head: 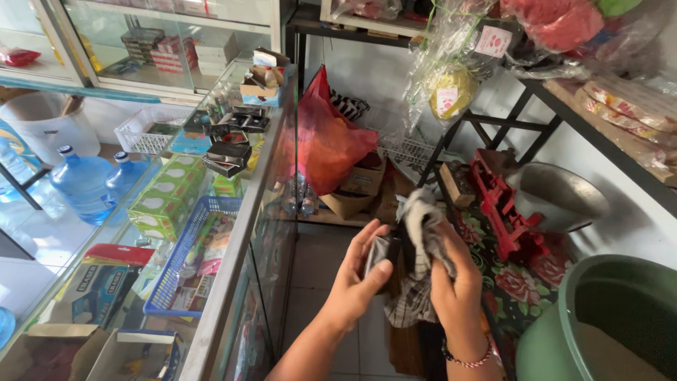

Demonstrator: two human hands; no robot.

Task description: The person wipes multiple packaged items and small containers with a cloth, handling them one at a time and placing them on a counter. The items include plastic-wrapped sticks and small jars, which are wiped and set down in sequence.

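Observation:
My left hand point(356, 279) grips a small dark flat object point(381, 254), held up in front of me over the floor. Against that object my right hand point(455, 279) presses a crumpled grey-and-white checked cloth point(417, 282), which drapes down below both hands. A red beaded bracelet point(467, 361) circles my right wrist. Both hands hover in the narrow aisle between a glass counter on the left and a table on the right.
A glass display counter point(240, 233) with boxes, a blue basket point(180, 261) and green cartons point(166, 201) stands left. A red plastic bag point(328, 141) and cardboard boxes lie ahead. Right: a floral-clothed table point(522, 289), red tool point(504, 204), metal bowl point(560, 194), green tub point(613, 317).

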